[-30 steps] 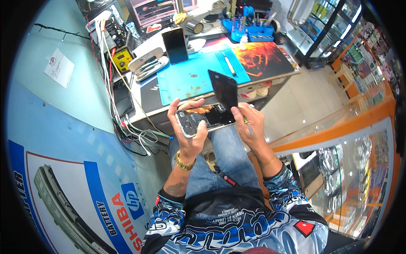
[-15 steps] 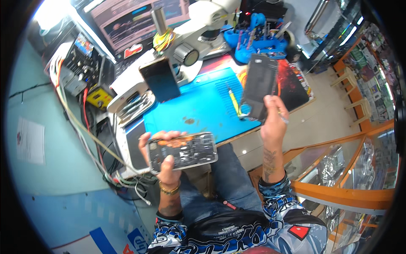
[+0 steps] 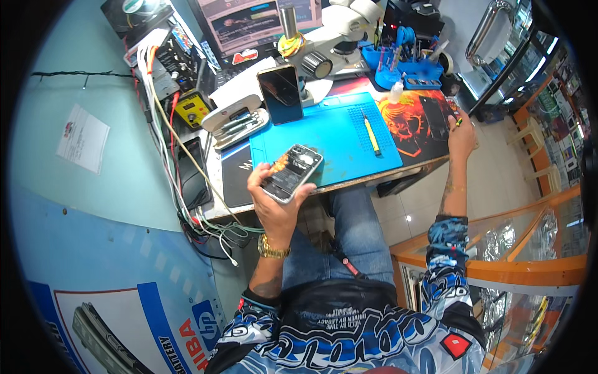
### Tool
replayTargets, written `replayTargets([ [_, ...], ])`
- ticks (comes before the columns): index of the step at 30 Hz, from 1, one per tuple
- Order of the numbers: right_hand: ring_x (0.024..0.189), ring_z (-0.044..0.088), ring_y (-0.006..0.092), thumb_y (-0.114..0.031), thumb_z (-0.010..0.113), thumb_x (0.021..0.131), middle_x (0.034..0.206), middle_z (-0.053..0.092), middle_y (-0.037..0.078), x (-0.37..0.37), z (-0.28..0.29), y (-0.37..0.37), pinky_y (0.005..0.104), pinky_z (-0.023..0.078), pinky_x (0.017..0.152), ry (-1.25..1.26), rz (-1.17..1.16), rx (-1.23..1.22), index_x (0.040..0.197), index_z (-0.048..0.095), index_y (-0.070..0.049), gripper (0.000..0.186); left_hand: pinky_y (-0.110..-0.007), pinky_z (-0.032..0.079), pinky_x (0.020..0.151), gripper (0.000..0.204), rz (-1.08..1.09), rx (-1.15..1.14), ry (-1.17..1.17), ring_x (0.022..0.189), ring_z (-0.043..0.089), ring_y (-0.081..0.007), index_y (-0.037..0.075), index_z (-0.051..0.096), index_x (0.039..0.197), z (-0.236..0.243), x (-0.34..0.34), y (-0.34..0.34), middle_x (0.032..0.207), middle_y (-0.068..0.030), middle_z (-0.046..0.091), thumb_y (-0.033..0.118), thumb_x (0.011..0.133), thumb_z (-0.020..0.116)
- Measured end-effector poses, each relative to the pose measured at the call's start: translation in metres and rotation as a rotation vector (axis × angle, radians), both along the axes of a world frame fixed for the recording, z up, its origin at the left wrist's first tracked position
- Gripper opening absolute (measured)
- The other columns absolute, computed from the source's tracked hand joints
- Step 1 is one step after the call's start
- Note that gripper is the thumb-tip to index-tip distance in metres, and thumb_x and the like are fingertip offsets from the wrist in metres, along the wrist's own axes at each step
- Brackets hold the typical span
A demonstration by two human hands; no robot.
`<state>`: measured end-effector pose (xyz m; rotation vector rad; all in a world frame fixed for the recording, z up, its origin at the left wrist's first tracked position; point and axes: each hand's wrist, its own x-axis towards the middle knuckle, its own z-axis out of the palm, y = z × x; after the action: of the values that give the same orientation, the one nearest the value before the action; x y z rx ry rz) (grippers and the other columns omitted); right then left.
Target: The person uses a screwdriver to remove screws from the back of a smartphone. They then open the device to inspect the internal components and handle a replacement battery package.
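My left hand (image 3: pixel 277 206) grips an opened smartphone (image 3: pixel 291 173) above the front edge of the blue work mat (image 3: pixel 336 168), its internal parts and an orange patch facing up. At the far right, my right hand (image 3: pixel 461 135) is closed beside the edge of a flat black phone panel (image 3: pixel 434 117) lying on the dark red patterned mat (image 3: pixel 402 124). A small yellow and dark thing shows at its fingers, too small to name. On the blue mat lies a slim yellow-handled tool (image 3: pixel 372 134). Another phone (image 3: pixel 280 95) leans upright at the mat's back.
A white microscope (image 3: pixel 324 40) stands behind the mat, near a blue tool organizer (image 3: pixel 405 68). To the left are an open case of slim tools (image 3: pixel 240 128), a yellow-fronted device (image 3: pixel 190 111) and hanging cables (image 3: pixel 163 124). A small white bottle (image 3: pixel 395 93) sits by the organizer.
My right hand has moved right, and the black panel it held up now lies on the patterned mat. The opened phone has turned in my left hand and tilted. The view has shifted.
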<state>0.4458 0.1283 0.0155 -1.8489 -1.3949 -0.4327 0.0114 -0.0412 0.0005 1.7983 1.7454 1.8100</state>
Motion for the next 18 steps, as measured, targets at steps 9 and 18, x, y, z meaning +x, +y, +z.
replayTargets([
  [9,0.102,0.068,0.036,-0.006,0.055,0.088,0.101,0.072,0.018,-0.079,0.013,-0.001,0.0461,0.054,0.085,-0.209,0.511,-0.267,0.113,0.073,-0.011,0.031,-0.068,0.01,0.117,0.1,0.325,-0.235,0.403,0.141,0.038,-0.0349,0.003,0.044,0.143,-0.036,0.026,-0.029,0.139,-0.0151,0.05,0.079,0.08,0.06],
  [18,0.087,0.07,0.039,-0.029,0.07,0.092,0.101,0.07,0.02,-0.158,0.03,-0.032,0.0505,0.055,0.076,-0.18,0.479,-0.372,0.101,0.074,-0.005,0.026,-0.068,0.011,0.116,0.097,0.336,-0.322,0.498,0.137,0.04,-0.0326,-0.002,0.038,0.149,-0.029,0.057,-0.029,0.139,-0.0158,0.049,0.071,0.088,0.057],
])
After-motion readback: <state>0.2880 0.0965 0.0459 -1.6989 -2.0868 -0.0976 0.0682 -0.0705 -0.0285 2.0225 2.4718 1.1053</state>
